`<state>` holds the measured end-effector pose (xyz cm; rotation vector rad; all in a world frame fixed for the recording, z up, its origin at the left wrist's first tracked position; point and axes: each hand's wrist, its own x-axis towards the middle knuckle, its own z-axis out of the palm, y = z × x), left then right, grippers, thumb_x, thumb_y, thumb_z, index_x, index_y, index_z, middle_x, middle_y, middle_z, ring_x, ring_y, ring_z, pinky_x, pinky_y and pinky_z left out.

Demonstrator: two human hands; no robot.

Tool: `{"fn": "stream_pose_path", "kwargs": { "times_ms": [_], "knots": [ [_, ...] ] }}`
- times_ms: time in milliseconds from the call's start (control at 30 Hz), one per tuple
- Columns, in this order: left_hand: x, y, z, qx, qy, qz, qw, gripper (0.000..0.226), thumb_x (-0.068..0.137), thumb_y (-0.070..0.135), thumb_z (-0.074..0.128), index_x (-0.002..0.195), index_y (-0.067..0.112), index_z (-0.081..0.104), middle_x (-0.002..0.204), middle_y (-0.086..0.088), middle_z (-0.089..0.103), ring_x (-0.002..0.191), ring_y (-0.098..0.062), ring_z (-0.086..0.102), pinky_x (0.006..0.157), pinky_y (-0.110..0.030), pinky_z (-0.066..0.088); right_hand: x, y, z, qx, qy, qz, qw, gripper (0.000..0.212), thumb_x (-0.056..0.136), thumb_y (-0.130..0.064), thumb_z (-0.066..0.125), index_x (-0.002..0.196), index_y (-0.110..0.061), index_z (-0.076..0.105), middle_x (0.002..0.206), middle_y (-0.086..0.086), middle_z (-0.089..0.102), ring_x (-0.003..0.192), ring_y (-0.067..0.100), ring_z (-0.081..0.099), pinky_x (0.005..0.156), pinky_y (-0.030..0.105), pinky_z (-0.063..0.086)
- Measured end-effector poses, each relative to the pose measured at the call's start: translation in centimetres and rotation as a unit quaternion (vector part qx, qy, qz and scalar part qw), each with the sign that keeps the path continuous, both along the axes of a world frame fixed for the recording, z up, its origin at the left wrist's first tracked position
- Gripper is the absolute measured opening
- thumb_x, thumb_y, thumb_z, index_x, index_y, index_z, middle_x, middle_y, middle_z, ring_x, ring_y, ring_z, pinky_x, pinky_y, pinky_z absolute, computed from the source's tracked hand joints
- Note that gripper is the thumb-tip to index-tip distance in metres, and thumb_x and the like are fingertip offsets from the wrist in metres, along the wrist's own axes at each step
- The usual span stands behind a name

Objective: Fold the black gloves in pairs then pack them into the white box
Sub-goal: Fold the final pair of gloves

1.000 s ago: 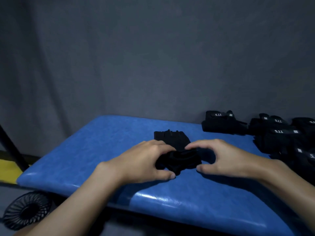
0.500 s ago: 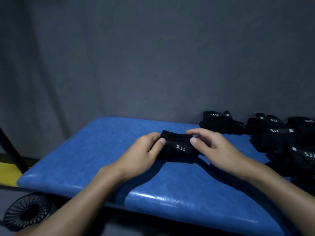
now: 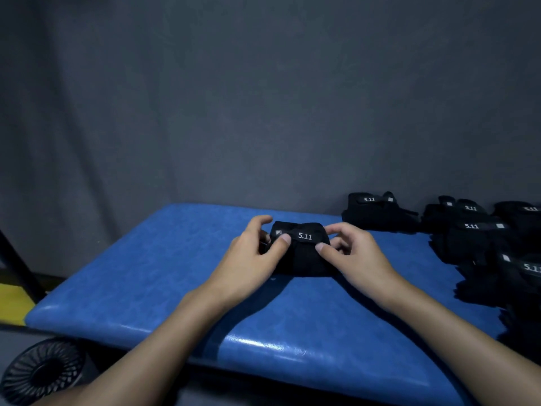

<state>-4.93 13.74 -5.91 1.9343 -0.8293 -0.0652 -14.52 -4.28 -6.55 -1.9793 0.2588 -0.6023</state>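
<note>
A folded pair of black gloves with a white "5.11" mark on its strap lies in the middle of the blue padded bench. My left hand pinches its left end, thumb on top near the strap. My right hand pinches its right end, thumb pressed on the top edge. More black gloves lie apart at the back, and a pile of black gloves covers the bench's right side. No white box is in view.
A grey curtain hangs right behind the bench. A black round fan sits on the floor at the lower left, beside a black leg and a yellow floor strip.
The glove pair has been rolled over so its "5.11" strap faces up. Both hands moved from its near side to its two ends.
</note>
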Motion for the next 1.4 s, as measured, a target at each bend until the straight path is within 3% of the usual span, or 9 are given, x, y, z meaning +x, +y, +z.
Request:
{"fn": "stream_pose_path", "kwargs": {
  "times_ms": [233,333,433,600,767,900,1033,1200,1400],
  "knots": [
    [0.7,-0.1,-0.7,0.04,-0.049,0.004,0.998,0.03,0.096,0.029,0.058,0.123,0.029,0.043,0.09,0.008,0.067,0.08,-0.005,0.061,0.069,-0.02,0.046,0.3,-0.1,-0.7,-0.078,0.002,-0.069,0.995,0.05,0.083,-0.029,0.073,0.125,-0.028,0.047,0.095,-0.008,0.056,0.077,0.006,0.054,0.074,0.023,0.045],
    [0.7,-0.4,-0.7,0.038,-0.054,0.004,0.998,0.025,0.096,0.027,0.058,0.113,0.029,0.039,0.082,0.003,0.067,0.07,-0.007,0.058,0.063,-0.02,0.043,-0.8,-0.8,-0.6,-0.134,0.019,0.005,0.991,0.065,0.079,-0.041,0.074,0.131,-0.049,0.036,0.122,-0.015,0.049,0.111,0.0,0.053,0.093,0.025,0.043],
    [0.6,-0.5,-0.4,0.034,-0.068,-0.003,0.997,0.025,0.096,0.025,0.057,0.103,0.03,0.033,0.075,0.0,0.064,0.059,-0.008,0.051,0.057,-0.02,0.04,-1.1,-1.1,-0.7,-0.214,0.052,0.056,0.974,0.076,0.077,-0.042,0.075,0.136,-0.057,0.029,0.13,-0.019,0.05,0.12,0.003,0.051,0.105,0.038,0.041],
    [1.0,-0.2,0.0,0.063,-0.046,-0.079,0.994,0.028,0.087,0.032,0.068,0.099,0.029,0.043,0.087,0.007,0.068,0.074,-0.02,0.063,0.077,-0.04,0.055,-1.3,-1.2,-0.6,-0.291,0.062,0.012,0.955,0.066,0.081,-0.043,0.07,0.134,-0.052,0.031,0.116,-0.02,0.06,0.106,0.006,0.054,0.103,0.037,0.039],
    [0.9,-1.9,-0.5,0.105,-0.068,-0.118,0.985,0.046,0.066,0.054,0.067,0.106,0.04,0.048,0.104,0.012,0.067,0.093,-0.012,0.06,0.099,-0.054,0.045,-3.0,-2.7,0.1,-0.318,0.115,-0.048,0.94,0.059,0.081,-0.053,0.063,0.129,-0.056,0.029,0.107,-0.019,0.059,0.106,0.013,0.052,0.097,0.031,0.03],
    [0.1,-5.1,-0.4,0.111,-0.09,-0.13,0.981,0.038,0.074,0.047,0.071,0.103,0.04,0.047,0.102,0.017,0.064,0.091,-0.005,0.059,0.1,-0.048,0.044,-5.1,-3.4,1.4,-0.351,0.147,-0.096,0.92,0.06,0.086,-0.046,0.064,0.137,-0.043,0.032,0.09,-0.026,0.045,0.095,0.006,0.043,0.096,0.027,0.024],
    [-0.5,-8.2,-0.3,0.138,-0.136,-0.122,0.973,0.035,0.083,0.04,0.072,0.106,0.037,0.045,0.102,0.02,0.062,0.095,-0.007,0.056,0.102,-0.039,0.035,-6.5,-4.2,1.6,-0.402,0.15,-0.174,0.887,0.074,0.083,-0.042,0.067,0.146,-0.03,0.028,0.129,-0.009,0.044,0.12,0.017,0.042,0.101,0.034,0.033],
    [-0.9,-11.5,-0.3,0.145,-0.145,-0.12,0.971,0.033,0.084,0.043,0.069,0.104,0.038,0.043,0.1,0.016,0.064,0.093,-0.012,0.057,0.1,-0.043,0.035,-7.8,-4.6,0.6,-0.525,0.128,-0.205,0.816,0.031,0.074,-0.034,0.071,0.102,-0.023,0.068,0.108,-0.002,0.057,0.096,0.023,0.052,0.074,0.036,0.044],
    [-1.4,-13.2,-0.3,0.15,-0.145,-0.127,0.97,0.026,0.09,0.05,0.062,0.11,0.042,0.048,0.11,0.021,0.062,0.108,-0.007,0.055,0.102,-0.042,0.033,-8.4,-5.4,0.8,-0.558,0.213,-0.194,0.778,0.03,0.091,-0.043,0.047,0.107,-0.024,0.063,0.116,-0.005,0.055,0.106,0.023,0.043,0.083,0.038,0.029]
  ]
}}
